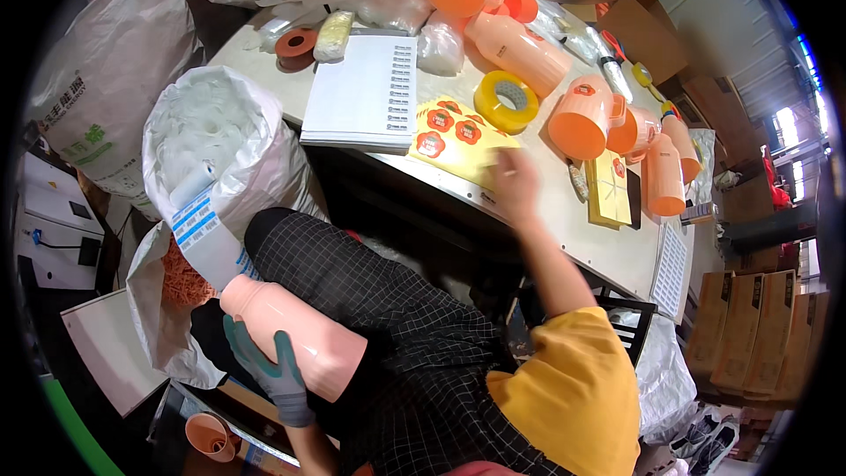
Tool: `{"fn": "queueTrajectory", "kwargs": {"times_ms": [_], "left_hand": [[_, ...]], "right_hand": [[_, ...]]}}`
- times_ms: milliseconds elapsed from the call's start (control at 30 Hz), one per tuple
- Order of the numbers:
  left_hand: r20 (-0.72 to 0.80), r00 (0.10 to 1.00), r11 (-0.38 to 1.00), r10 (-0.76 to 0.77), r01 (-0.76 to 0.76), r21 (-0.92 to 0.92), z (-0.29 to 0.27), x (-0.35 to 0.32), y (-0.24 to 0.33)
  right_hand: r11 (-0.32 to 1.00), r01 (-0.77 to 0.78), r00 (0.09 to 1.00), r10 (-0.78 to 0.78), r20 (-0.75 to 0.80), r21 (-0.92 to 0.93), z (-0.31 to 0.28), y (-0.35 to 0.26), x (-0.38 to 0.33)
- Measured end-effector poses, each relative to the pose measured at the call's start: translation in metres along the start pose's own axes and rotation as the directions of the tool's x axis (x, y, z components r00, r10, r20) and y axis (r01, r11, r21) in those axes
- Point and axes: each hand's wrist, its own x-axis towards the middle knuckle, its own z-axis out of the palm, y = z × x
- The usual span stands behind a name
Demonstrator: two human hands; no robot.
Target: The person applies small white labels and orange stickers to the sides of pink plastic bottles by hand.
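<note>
My left hand (271,372), in a grey-green glove, grips a pale pink plastic bottle (295,333) resting on my lap. A roll of white labels with blue print (204,229) touches the bottle's upper end. My bare right hand (514,183) reaches out to the table and rests at the edge of a yellow sheet of round orange stickers (454,130); the hand is blurred and I cannot tell if it pinches a sticker. A yellow tape roll (507,101) lies just beyond that sheet.
Several pink and orange bottles and cups (582,115) crowd the white table (577,234), along with a white label pad (363,92). Large white sacks (220,137) stand at my left, one with orange parts. Cardboard boxes (749,326) are stacked at right.
</note>
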Motion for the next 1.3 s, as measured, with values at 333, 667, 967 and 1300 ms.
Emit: {"fn": "queueTrajectory", "kwargs": {"times_ms": [333,667,967,1300], "left_hand": [[0.042,0.960,0.945,0.278,-0.281,0.170,-0.007,0.035,0.040],[0.049,0.982,0.981,0.182,-0.184,0.062,0.000,0.027,0.038],[0.033,0.957,0.946,0.289,-0.290,0.147,-0.012,0.039,0.057],[0.076,0.820,0.818,0.568,-0.572,0.063,-0.023,0.138,0.095]], "right_hand": [[0.686,0.067,0.961,-0.240,-0.138,-0.725,-0.099,0.155,0.018],[0.853,0.117,0.899,-0.309,-0.311,-0.509,-0.092,0.135,0.008],[0.928,-0.006,0.895,-0.161,-0.416,-0.372,-0.082,0.145,0.007],[0.900,0.122,0.893,-0.284,-0.350,-0.418,-0.083,0.159,0.013]]}}
